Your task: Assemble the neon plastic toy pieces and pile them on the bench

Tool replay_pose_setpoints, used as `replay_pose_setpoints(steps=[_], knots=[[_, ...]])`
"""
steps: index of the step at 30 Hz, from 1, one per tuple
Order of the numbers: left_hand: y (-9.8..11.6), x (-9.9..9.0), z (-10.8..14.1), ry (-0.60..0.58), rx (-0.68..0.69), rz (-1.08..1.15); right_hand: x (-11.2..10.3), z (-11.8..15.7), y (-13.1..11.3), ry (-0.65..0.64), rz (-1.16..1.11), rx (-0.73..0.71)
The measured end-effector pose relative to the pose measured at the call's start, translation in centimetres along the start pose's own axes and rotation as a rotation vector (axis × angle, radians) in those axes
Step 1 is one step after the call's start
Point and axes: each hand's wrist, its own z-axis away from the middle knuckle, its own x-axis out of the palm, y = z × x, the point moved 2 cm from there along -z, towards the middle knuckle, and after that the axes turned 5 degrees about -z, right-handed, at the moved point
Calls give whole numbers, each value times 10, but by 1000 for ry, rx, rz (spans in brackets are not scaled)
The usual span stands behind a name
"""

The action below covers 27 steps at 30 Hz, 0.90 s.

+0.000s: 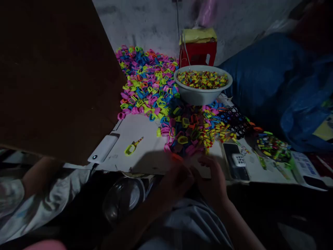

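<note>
At the table's front edge my left hand (179, 178) is dark and blurred, its fingers closed. What they hold, if anything, I cannot make out; an orange piece (177, 157) shows just beyond the fingertips. Close beside it, my right hand (212, 175) has its fingers bent but apart, its thumb near the left fingers. Beyond both hands spreads a heap of bright plastic toy watches (156, 86) in pink, yellow, blue and orange. Small red-and-yellow pieces (210, 133) lie at the heap's right side. One yellow toy watch (133, 147) lies apart on the white tabletop (132, 128).
A grey basin (200, 95) of small coloured pieces stands before a red stool (199, 52). Phones (235, 163) and a white power bank (104, 148) lie near the edge. A large brown board (57, 80) blocks the left; a blue sack (262, 76) sits right. Another person's arm (41, 177) shows lower left.
</note>
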Motion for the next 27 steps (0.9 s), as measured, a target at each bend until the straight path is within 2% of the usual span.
replay_pose_setpoints(steps=[2, 4, 7, 10, 15, 20, 24, 27], knots=[[7, 14, -1, -1, 16, 120, -4, 0, -5, 5, 61, -102], [11, 17, -2, 44, -9, 151, -8, 0, -7, 16, 77, -125], [17, 13, -3, 91, -25, 152, -12, 0, -9, 34, 56, -34], [26, 9, 1, 74, -39, 183, -16, -3, -15, 46, -7, 63], [38, 5, 10, -6, -33, 297, -24, -8, -27, -12, -268, 236], [44, -2, 13, -50, 19, 330, -31, -12, -41, -74, -530, 333], [51, -4, 12, -36, 87, 309, -34, -19, -52, -91, -758, 424], [63, -3, 9, -10, 184, 291, -35, -24, -55, -51, -843, 450]])
